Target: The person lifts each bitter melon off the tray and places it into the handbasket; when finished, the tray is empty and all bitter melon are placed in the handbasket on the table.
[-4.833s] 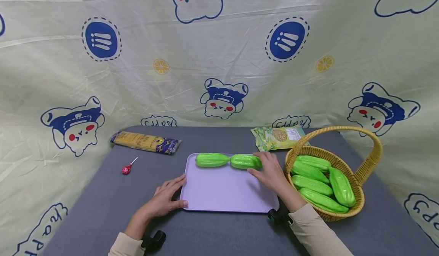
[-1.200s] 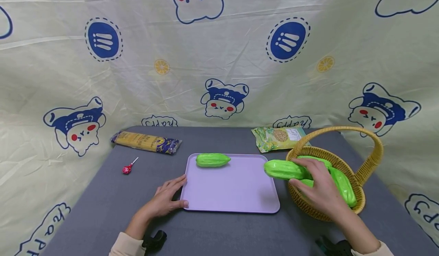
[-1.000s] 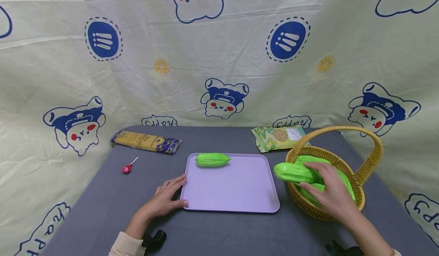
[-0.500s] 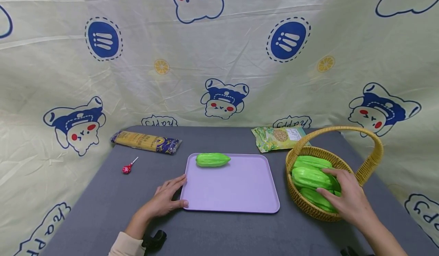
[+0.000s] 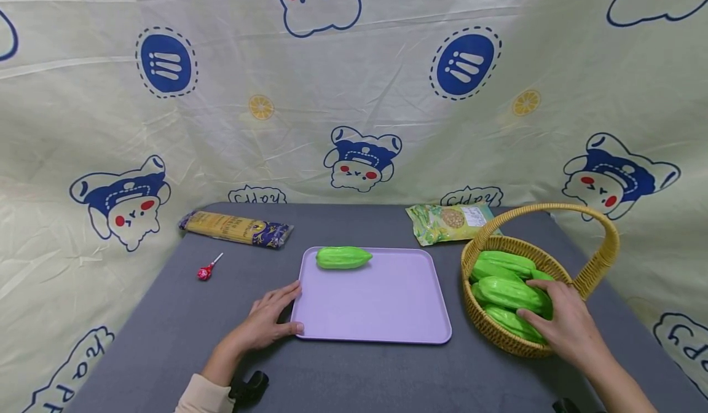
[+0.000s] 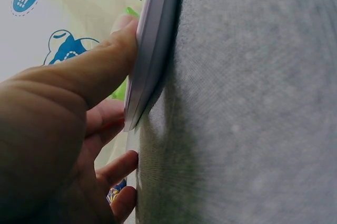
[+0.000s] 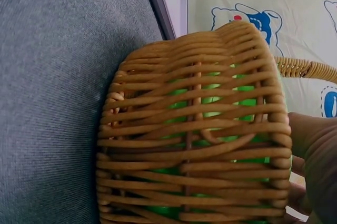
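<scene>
A light purple tray (image 5: 370, 302) lies mid-table with one green ridged gourd (image 5: 343, 257) along its far edge. My left hand (image 5: 271, 318) rests at the tray's left edge, thumb by the near corner and fingers extended; the left wrist view shows the thumb (image 6: 108, 63) against the rim. At the right, my right hand (image 5: 566, 321) reaches into a wicker basket (image 5: 498, 336), thumb and fingers about the right end of another green gourd (image 5: 511, 294). Several more gourds lie around it. In the right wrist view the basket wall hides most of the fingers.
A yellow and blue packet (image 5: 235, 228) lies back left, with a red lollipop (image 5: 204, 273) nearer. Behind the basket sits a green packet (image 5: 450, 224). The basket's tall handle (image 5: 603, 247) arches over its right side. A printed cloth (image 5: 354, 81) hangs behind the table.
The right hand has taken the right-hand gourd off the tray, carried it rightward and lowered it among the others in the basket. The left hand has stayed at the tray's edge.
</scene>
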Tool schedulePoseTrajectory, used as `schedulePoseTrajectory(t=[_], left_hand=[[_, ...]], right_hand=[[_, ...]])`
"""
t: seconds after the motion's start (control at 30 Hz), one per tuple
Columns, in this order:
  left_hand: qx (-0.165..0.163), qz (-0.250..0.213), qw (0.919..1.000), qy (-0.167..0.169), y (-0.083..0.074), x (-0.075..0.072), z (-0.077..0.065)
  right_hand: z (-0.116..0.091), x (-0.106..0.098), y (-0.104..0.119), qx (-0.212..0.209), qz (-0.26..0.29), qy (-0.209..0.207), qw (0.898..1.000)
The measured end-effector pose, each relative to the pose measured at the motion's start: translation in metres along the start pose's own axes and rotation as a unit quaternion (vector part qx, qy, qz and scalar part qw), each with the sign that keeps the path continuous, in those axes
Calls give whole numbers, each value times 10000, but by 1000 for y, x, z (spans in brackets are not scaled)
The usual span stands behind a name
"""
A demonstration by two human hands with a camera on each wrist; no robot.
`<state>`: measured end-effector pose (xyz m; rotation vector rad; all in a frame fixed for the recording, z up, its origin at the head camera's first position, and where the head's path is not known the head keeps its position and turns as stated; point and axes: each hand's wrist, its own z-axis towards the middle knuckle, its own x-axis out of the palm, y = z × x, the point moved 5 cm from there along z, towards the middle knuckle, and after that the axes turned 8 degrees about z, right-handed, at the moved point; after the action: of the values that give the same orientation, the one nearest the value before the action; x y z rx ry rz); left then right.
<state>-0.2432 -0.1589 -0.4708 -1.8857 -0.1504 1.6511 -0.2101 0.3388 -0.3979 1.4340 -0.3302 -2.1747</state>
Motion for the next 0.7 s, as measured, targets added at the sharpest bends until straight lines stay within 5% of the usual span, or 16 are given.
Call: schedulePoseTrajectory(t=[0.7], left_hand=[[31, 4, 10000, -18, 2, 1, 1]], right_hand=[[1, -1, -5, 27, 165, 166, 9997]])
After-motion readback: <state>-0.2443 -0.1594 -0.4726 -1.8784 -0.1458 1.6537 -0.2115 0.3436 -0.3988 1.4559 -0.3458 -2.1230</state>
